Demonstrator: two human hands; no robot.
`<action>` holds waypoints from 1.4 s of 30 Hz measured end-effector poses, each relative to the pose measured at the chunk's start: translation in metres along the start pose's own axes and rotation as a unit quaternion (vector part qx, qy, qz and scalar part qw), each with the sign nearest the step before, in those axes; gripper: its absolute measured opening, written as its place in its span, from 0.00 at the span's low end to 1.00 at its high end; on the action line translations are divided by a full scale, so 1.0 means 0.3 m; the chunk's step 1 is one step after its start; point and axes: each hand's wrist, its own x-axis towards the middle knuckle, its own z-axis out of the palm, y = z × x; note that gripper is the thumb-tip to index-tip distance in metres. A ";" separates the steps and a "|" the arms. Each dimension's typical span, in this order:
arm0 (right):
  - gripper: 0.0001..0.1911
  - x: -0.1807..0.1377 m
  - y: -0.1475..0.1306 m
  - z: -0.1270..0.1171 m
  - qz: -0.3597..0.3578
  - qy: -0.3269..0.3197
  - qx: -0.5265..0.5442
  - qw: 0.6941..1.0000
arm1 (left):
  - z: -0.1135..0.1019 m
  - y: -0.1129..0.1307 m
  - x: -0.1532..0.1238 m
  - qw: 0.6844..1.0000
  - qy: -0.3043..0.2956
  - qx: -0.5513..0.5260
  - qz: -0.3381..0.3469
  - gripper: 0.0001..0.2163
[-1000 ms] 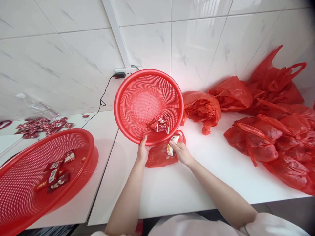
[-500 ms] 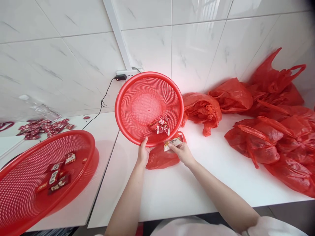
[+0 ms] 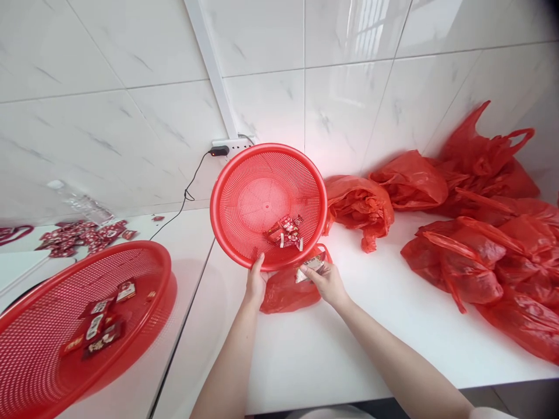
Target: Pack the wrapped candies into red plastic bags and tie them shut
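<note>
White table (image 3: 349, 361), wall-side. Full red bags (image 3: 480, 244) are heaped along the wall at right, well apart from my hands. Big basket (image 3: 65, 326) sits at far left.

Basket (image 3: 266, 198) is tipped up on its near rim, mouth toward me. I cannot tell whether the far rim touches the wall. Loose packets (image 3: 286, 230) lie on its low side. Small bag (image 3: 288, 291) lies under that near rim, touching it.

Left hand (image 3: 255, 282): fingers clenched on the basket's near rim, thumb on the inside.
Right hand (image 3: 327, 282): fingertips pinch one packet (image 3: 311, 269) at the small bag's top edge, just below the rim.

Judgement: the left should fix the tilt so the packets do not slide over the rim. The right's pinch should be light and on the packet's edge. The small bag's film looks limp, so I would check that its mouth gapes. From here I cannot tell if it does.
</note>
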 end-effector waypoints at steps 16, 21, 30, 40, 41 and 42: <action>0.17 -0.004 -0.039 0.005 0.135 -0.029 0.335 0.932 | -0.001 0.004 0.002 1.000 -0.004 0.001 0.002 0.19; 0.20 0.013 0.025 0.007 0.211 -0.002 0.282 0.936 | -0.005 -0.003 0.012 1.000 0.020 -0.003 0.006 0.18; 0.28 0.011 0.013 0.006 0.177 -0.015 0.283 0.942 | -0.001 -0.002 0.005 1.000 0.002 -0.003 -0.005 0.18; 0.18 0.000 -0.052 -0.014 0.260 -0.081 0.360 0.892 | -0.021 -0.012 0.017 1.000 0.013 -0.007 -0.008 0.19; 0.20 -0.003 -0.058 -0.014 0.248 -0.087 0.356 0.897 | -0.021 -0.010 0.016 1.000 0.016 -0.002 -0.008 0.19; 0.22 -0.005 -0.063 -0.013 0.237 -0.093 0.356 0.899 | -0.020 -0.008 0.014 1.000 0.017 0.002 -0.008 0.19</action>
